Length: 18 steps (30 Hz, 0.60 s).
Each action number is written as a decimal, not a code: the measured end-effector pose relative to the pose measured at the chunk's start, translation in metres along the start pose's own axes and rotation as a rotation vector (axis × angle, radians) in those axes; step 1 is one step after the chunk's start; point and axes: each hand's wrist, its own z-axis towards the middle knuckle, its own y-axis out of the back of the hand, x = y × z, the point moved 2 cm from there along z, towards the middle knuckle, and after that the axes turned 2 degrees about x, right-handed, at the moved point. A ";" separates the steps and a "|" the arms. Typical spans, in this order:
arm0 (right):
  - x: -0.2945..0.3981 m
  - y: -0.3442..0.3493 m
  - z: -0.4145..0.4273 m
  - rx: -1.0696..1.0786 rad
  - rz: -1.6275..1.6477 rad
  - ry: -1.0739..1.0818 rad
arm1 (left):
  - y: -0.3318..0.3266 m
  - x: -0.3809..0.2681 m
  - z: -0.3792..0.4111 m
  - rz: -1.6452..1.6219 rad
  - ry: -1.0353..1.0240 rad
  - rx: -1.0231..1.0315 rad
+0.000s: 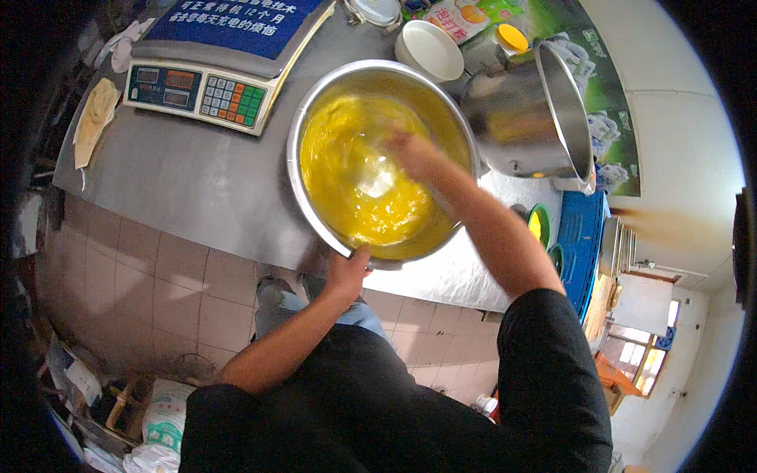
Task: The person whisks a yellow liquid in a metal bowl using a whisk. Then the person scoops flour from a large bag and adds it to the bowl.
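A large stainless steel bowl stands on the metal worktable before me, with glossy yellow liquid inside. My left hand grips the bowl's near rim, its thumb over the edge. Over the liquid, inside the bowl, my right hand is curled and blurred by motion. Faint pale streaks show in the liquid beside it; whether it holds a tool is too blurred to tell. Bright reflections and ripples cover the liquid's surface.
A digital scale stands at the left back. Beyond the bowl are a white bowl, a yellow-lidded jar and a printed packet. A tall steel pot stands close on the right, near a blue crate.
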 end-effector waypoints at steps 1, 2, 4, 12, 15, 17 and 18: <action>-0.031 0.007 -0.002 -0.041 -0.004 0.029 | 0.002 -0.001 0.000 -0.021 -0.018 -0.008; -0.052 0.006 -0.016 -0.039 -0.033 0.092 | 0.005 -0.004 0.001 -0.004 -0.032 0.031; -0.077 -0.028 -0.061 -0.041 -0.251 0.285 | 0.010 0.007 0.009 -0.010 -0.094 0.070; -0.033 -0.002 -0.015 -0.049 -0.007 -0.021 | 0.011 0.005 0.000 -0.010 -0.079 0.003; -0.045 -0.046 -0.080 -0.081 -0.250 0.162 | 0.012 0.004 0.001 -0.008 -0.046 0.040; -0.021 -0.069 -0.103 -0.125 -0.295 0.202 | 0.003 0.002 -0.005 -0.024 -0.055 0.020; -0.012 -0.065 -0.090 -0.158 -0.169 0.264 | 0.004 0.010 -0.004 -0.022 -0.066 -0.017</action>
